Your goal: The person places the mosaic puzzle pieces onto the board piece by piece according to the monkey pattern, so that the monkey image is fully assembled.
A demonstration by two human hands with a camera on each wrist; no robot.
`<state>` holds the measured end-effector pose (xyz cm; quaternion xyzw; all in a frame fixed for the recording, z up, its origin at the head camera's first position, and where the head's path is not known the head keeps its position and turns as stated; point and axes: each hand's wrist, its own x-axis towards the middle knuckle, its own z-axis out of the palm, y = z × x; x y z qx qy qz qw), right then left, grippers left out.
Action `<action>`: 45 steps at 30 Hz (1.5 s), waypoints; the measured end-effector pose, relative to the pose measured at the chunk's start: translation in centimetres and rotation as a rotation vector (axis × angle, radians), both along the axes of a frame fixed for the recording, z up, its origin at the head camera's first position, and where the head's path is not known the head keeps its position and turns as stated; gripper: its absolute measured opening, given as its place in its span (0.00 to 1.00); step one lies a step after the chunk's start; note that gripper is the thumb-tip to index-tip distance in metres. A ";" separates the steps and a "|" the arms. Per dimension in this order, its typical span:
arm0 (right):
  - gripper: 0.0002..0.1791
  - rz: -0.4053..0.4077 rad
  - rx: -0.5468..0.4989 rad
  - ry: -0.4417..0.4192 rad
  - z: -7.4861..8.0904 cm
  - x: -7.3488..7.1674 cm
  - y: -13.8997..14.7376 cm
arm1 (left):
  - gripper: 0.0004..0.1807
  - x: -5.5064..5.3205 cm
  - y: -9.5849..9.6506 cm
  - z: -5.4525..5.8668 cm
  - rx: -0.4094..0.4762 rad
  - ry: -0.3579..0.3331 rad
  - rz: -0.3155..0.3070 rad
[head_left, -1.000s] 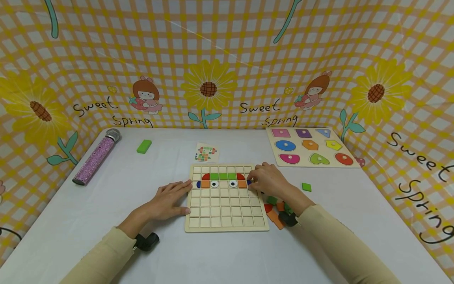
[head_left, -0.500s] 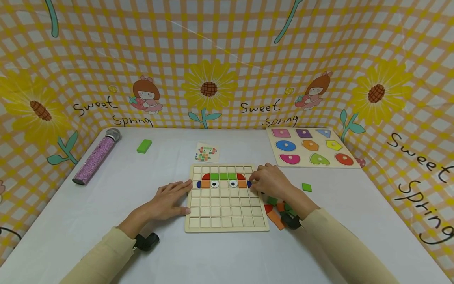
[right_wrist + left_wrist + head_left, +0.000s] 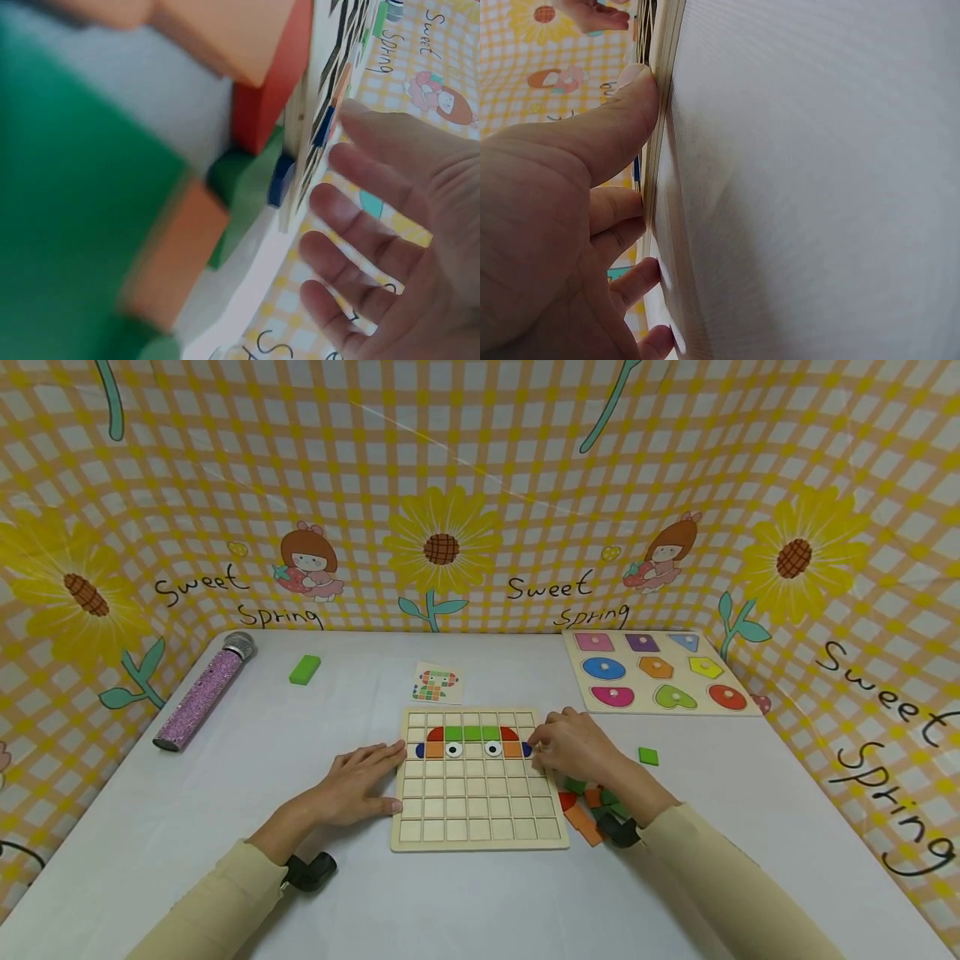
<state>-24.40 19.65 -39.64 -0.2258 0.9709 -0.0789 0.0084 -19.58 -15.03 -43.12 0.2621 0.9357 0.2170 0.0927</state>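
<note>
A wooden grid board (image 3: 480, 810) lies mid-table, with colored pieces forming a row of red and green above orange squares and two eye pieces (image 3: 492, 749). My left hand (image 3: 348, 785) rests at its left edge, fingers extended; in the left wrist view the thumb (image 3: 622, 124) presses on the board's edge. At the row's right end sits a blue piece (image 3: 527, 749), lying in the board's grid. My right hand (image 3: 573, 743) is right beside it, thumb and fingertips close to the piece. The right wrist view shows those fingers (image 3: 352, 259) loosely bent and spread, not closed round the blue piece (image 3: 323, 127).
Several loose pieces (image 3: 581, 822) lie by the board's right side, partly under the right wrist. A green square (image 3: 648, 756) is farther right. Behind stand a pattern card (image 3: 437, 683), a shape puzzle (image 3: 660, 681), a green block (image 3: 305, 669) and a glittery microphone (image 3: 202, 693).
My right hand has shifted slightly right and toward me, uncovering more of the blue piece at the row's end. The left hand and the board have stayed put.
</note>
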 end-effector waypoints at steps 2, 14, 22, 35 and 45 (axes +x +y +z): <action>0.12 -0.009 -0.007 0.003 0.1 0.2 0.1 | 0.43 0.0 0.0 0.0 0.000 0.001 -0.002; 0.12 0.072 -0.014 0.026 0.8 2.7 2.1 | 0.43 0.1 0.1 0.2 0.001 -0.001 -0.006; 0.10 0.181 0.033 0.075 0.3 4.2 3.8 | 0.43 0.1 0.1 0.3 -0.003 -0.008 0.005; 0.10 0.247 -0.008 0.066 -0.3 4.6 5.3 | 0.43 0.1 0.1 0.2 0.000 -0.007 0.000; 0.12 0.273 -0.017 0.075 -0.6 4.6 5.5 | 0.43 0.0 0.1 0.1 -0.002 -0.016 0.003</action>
